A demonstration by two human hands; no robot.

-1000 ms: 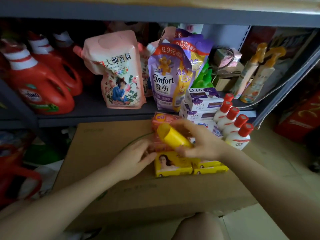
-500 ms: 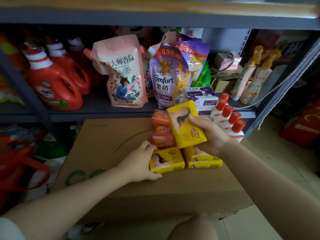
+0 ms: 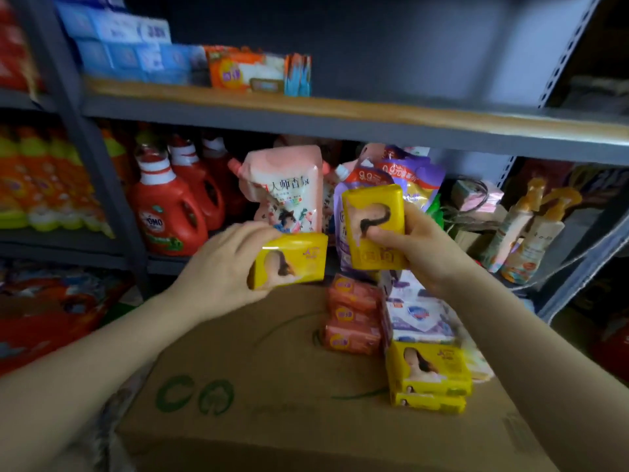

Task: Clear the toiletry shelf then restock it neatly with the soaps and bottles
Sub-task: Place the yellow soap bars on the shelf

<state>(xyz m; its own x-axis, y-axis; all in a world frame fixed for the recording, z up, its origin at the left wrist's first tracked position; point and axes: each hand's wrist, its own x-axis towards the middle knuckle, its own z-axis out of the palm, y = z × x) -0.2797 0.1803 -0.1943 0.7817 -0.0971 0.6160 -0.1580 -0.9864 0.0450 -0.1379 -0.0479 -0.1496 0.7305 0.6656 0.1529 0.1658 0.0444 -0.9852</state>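
Since half a second ago, you have lifted both hands off the brown cardboard box (image 3: 272, 386) and your view has tilted up, so the upper wooden-edged shelf (image 3: 340, 112) now shows. From the head camera: your left hand (image 3: 221, 267) grips a yellow wrapped soap bar (image 3: 289, 260), fingers curled over its top and thumb beneath, held lengthwise above the box's far edge. Your right hand (image 3: 418, 247) pinches a second yellow soap bar (image 3: 372, 226) upright, thumb on its front and fingers behind, higher above the box. On the box, near its right edge, two more yellow soap bars (image 3: 429, 373) lie stacked; beyond them sit a white-and-purple soap pack (image 3: 418, 311) and, just left of it, a stack of orange soap bars (image 3: 352, 318). Past the box's far edge stand a pink refill pouch (image 3: 289, 192) and red detergent jugs (image 3: 166, 212). High above the box, the upper shelf carries blue cartons (image 3: 129, 52) and an orange box (image 3: 245, 71) at its left end.
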